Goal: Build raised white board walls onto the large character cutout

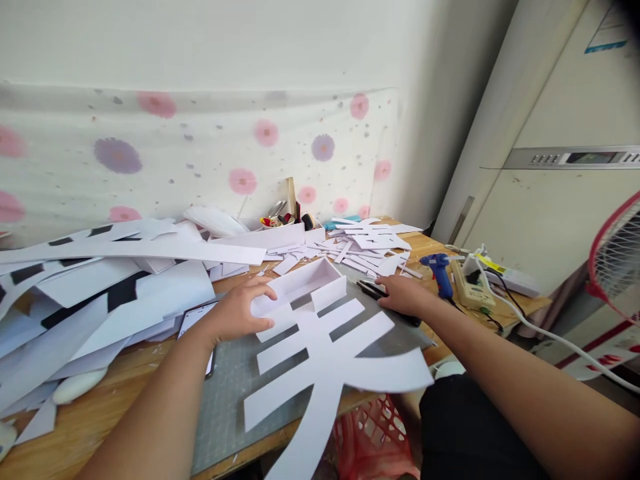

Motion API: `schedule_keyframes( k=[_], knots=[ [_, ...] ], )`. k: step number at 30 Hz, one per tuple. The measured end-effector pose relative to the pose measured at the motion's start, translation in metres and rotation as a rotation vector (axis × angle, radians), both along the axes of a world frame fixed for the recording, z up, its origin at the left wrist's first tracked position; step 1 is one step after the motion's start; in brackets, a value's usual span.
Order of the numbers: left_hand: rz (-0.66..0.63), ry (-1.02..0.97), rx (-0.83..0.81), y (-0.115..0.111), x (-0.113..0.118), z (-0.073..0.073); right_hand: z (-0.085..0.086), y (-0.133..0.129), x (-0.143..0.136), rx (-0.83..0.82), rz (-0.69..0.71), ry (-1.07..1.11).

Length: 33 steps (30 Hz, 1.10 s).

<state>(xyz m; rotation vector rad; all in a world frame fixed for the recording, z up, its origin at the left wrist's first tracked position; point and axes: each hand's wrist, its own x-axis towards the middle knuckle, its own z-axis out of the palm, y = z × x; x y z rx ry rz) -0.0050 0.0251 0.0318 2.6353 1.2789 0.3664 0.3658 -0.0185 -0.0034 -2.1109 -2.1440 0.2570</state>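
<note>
A white foam-board piece [320, 353] with slotted arms and a curved tail lies on the grey cutting mat [225, 393], its tail hanging past the table's front edge. At its far end stands an open white box [300, 280]. My left hand [245, 310] grips the box's left end, thumb and fingers on either side of the wall. Right of the box, my right hand [397, 293] rests at the black tools [370, 289] on the mat, fingertips on or beside them; its grip is too small to make out.
White cut sheets [145, 293] pile up at the left, by a phone [193, 319]. Scraps [370, 247] lie at the back. On the right are a blue glue gun [441, 273], a power strip [473, 287] with cables and a fan [620, 260]. A red basket [373, 443] stands below.
</note>
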Motion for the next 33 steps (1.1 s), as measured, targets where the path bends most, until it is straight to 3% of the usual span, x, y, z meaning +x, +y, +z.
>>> schedule_keyframes(
  k=[7,13,17,20,25,29,33],
  knots=[
    [-0.106,0.074,-0.046,-0.004,0.009,0.001,0.018,-0.011,0.004,-0.088,-0.086,0.272],
    [-0.075,0.137,-0.024,0.004,0.009,-0.006,0.030,-0.034,0.001,-0.101,-0.099,0.648],
    [-0.079,0.178,0.031,0.007,0.005,-0.008,0.029,-0.048,-0.005,-0.189,-0.119,1.069],
    [-0.117,0.095,0.185,0.001,0.009,-0.004,0.022,-0.053,-0.010,-0.200,-0.141,1.136],
    [-0.184,-0.137,0.466,-0.030,0.044,0.008,0.018,-0.063,-0.021,-0.295,-0.127,1.162],
    [-0.328,-0.067,0.488,-0.047,0.086,0.012,0.014,-0.068,-0.029,-0.461,-0.130,1.215],
    [-0.359,0.078,0.454,-0.042,0.112,0.001,0.008,-0.068,-0.035,-0.521,-0.149,1.198]
  ],
)
